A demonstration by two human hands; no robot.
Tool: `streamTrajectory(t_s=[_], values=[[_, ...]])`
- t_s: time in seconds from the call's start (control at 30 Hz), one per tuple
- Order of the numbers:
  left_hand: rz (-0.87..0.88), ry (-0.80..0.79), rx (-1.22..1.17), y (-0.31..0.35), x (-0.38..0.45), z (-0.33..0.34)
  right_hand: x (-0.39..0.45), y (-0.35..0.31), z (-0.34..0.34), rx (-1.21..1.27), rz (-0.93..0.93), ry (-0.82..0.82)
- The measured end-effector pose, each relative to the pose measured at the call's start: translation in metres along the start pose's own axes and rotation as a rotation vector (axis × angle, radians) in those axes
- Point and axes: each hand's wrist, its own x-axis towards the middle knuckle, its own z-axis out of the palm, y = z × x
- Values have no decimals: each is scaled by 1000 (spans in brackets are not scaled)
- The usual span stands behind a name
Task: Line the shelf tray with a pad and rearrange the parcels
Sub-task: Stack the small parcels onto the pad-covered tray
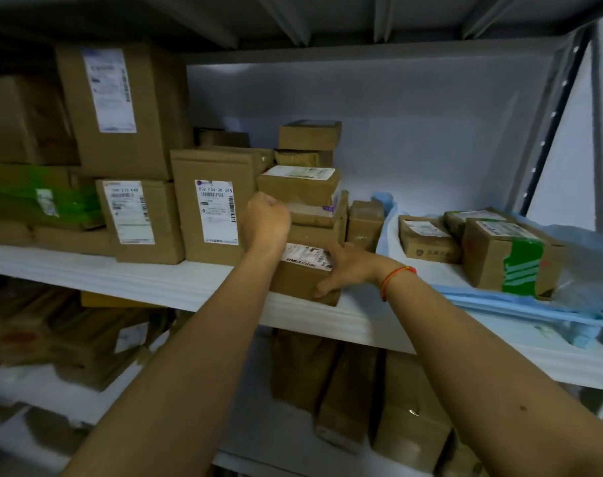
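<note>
A white pad [148, 277] covers the middle shelf tray [344, 330]. At its front edge sits a small brown parcel [298, 280] with a white label. My right hand [348, 266] grips it, fingers over the top and thumb on the front face. My left hand [267, 218] is curled into a fist with nothing in it, just above that parcel. The fist is in front of a stack of small parcels [303, 187] and beside a tall labelled box [210, 204].
Large cardboard boxes [121, 108] fill the left of the shelf. At the right, a blue plastic bag [520, 301] holds three parcels, one with green tape [506, 256]. A metal upright [551, 132] stands at the right. More parcels [355, 390] lie on the shelf below.
</note>
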Motion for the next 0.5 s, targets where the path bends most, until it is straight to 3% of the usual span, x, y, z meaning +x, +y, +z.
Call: streamTrajectory(t_s=[0.3,0.5], values=[[-16,-31,-48,-25,14,-6,-13,-8,11,159,58,104],[-72,87,-66,-37,22,-12,-39,-9,-3,196,15,210]])
